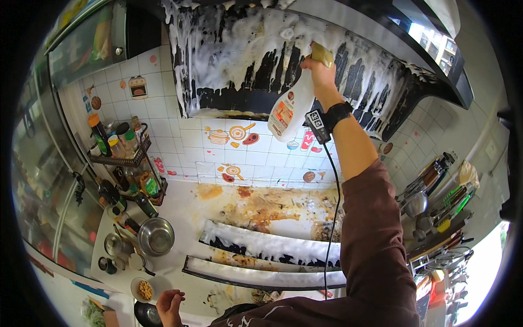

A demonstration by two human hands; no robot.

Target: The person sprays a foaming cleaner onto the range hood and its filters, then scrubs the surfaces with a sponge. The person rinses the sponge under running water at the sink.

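My right hand [322, 79] grips the neck of a white spray bottle [288, 110] with a yellowish trigger head, raised before a black range hood [261, 73]. White foam coats much of the hood and runs down in streaks. A black device with printed codes [318, 124] is strapped to my right wrist, its cable hanging down. Low in the view, my left hand [169, 304] holds nothing, fingers partly curled, beside a bowl of yellow kernels [143, 289]. Two long dark-edged panels [265, 241] covered in foam lie on the stained counter [261, 208].
At left stand a two-tier rack of seasoning bottles [122, 151], a steel bowl [156, 237] and a lidded pot [116, 245]. Glass-fronted cabinets [88, 53] flank the left side. Utensils [433, 200] hang on the right wall. A dark pan [146, 314] sits at the bottom.
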